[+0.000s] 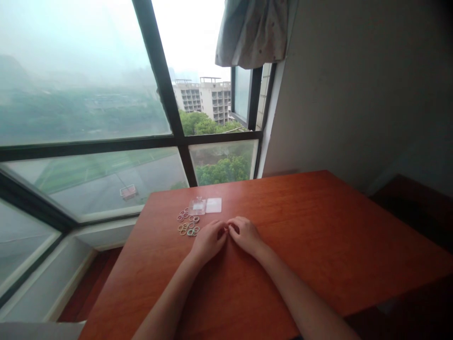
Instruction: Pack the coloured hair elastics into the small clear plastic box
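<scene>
My left hand (208,241) and my right hand (246,234) rest on the red-brown wooden table (318,236) with fingertips meeting at the middle. Both hands have fingers curled in a pinch; what lies between them is too small to make out. Just left of my left hand lie several small coloured rings (188,223) scattered on the tabletop. Behind the rings sits a small clear plastic box (197,206), with its flat clear lid (213,205) beside it on the right.
A large window with dark frames (166,94) runs behind the table's far left edge. A grey wall (354,94) stands to the right, a curtain (253,30) hangs above. The table's left edge drops to the floor by the sill.
</scene>
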Tool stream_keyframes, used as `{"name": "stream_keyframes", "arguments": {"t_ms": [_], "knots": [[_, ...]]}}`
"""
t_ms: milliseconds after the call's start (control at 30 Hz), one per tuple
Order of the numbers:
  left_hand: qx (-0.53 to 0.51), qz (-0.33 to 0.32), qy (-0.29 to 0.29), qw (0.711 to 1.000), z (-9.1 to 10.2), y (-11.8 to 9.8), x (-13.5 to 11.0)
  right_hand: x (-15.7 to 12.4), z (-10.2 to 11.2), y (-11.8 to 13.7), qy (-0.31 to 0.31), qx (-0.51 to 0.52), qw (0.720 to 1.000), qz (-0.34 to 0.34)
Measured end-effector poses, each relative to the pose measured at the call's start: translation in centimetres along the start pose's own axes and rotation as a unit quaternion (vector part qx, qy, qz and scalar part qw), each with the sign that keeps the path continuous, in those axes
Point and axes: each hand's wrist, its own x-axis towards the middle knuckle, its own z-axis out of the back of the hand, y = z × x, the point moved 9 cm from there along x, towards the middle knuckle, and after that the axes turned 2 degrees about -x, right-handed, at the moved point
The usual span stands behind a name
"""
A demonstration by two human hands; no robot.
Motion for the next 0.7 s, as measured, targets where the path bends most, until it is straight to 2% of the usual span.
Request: {"name": "stream_keyframes", "arguments": {"t_ms": [167, 300, 400, 467, 700], "knots": [[0.027, 0.022, 0.008, 0.999, 1.3, 1.0, 0.0, 0.1, 0.1, -0.2, 0.001, 0.004, 1.0, -0.002], [0.109, 0.099, -0.008, 0.989, 4.2, 3.5, -0.6, 0.0, 0.1, -0.3, 0.0, 0.012, 1.0, -0.002], [0.136, 0.144, 0.023, 0.98, 6.0, 5.5, -1.4, 0.0, 0.1, -0.3, -0.001, 0.022, 1.0, 0.0], [0.123, 0.151, 0.035, 0.98, 6.8, 6.4, -1.9, 0.1, 0.1, -0.4, -0.002, 0.028, 1.0, 0.001], [0.098, 0.16, 0.043, 0.981, 6.9, 8.1, -2.6, 0.1, 0.2, -0.4, -0.005, 0.028, 1.0, 0.002]]}}
